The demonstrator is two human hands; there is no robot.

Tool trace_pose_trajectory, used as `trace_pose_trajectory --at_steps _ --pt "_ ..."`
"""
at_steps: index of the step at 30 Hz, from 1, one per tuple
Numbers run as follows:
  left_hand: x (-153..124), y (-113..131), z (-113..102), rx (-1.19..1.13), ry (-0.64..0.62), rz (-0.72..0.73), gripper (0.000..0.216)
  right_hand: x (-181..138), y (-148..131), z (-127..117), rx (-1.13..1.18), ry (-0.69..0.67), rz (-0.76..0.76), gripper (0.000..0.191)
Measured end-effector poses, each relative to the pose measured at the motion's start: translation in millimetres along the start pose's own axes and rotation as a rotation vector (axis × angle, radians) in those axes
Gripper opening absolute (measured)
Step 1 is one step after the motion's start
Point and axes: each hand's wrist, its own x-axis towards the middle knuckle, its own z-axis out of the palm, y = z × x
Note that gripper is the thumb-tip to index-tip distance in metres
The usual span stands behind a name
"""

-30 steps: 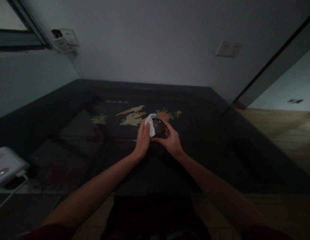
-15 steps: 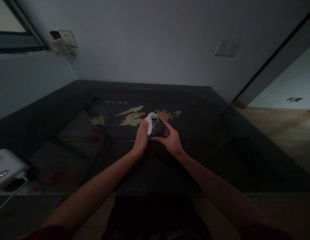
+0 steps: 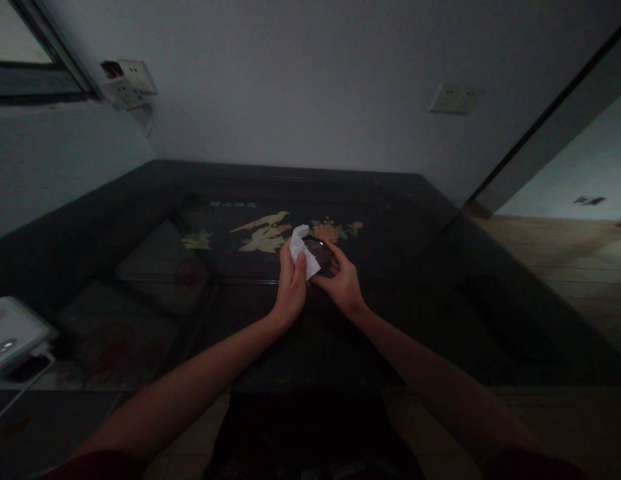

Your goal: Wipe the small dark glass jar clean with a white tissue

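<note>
A dark, glossy, rounded object (image 3: 318, 253) is held above the black table, near the middle of the view; its exact kind is too dim to make out. My right hand (image 3: 343, 279) grips it from the right, fingers behind and thumb along its near side. In my left hand (image 3: 293, 283) is a white tissue (image 3: 303, 252), pinched under the thumb. The tissue lies against the left side of the dark object and covers part of it.
The glossy black table (image 3: 310, 353) carries a bird-and-flower picture (image 3: 265, 233). A white device (image 3: 17, 337) with a cable sits at the left edge. A dark flat object (image 3: 505, 317) lies to the right. Wall sockets (image 3: 455, 98) are behind.
My left hand has shifted slightly right and nearer to me, its thumb now over the tissue. The tissue covers more of the object's near side. My right hand stays almost in place.
</note>
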Motion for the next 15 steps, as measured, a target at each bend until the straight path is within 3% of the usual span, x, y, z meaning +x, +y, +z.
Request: trace_pose_trajectory --at_steps 7,15 --pt "26.9 -6.6 -10.8 -0.255 0.176 -0.221 0.033 -9.9 -9.7 3.4 -0.108 -0.08 -0.129 0.083" --pt "39.8 7.3 -16.8 -0.411 0.08 -0.479 0.025 -7.3 -16.2 0.8 -0.081 -0.165 -0.118 0.09"
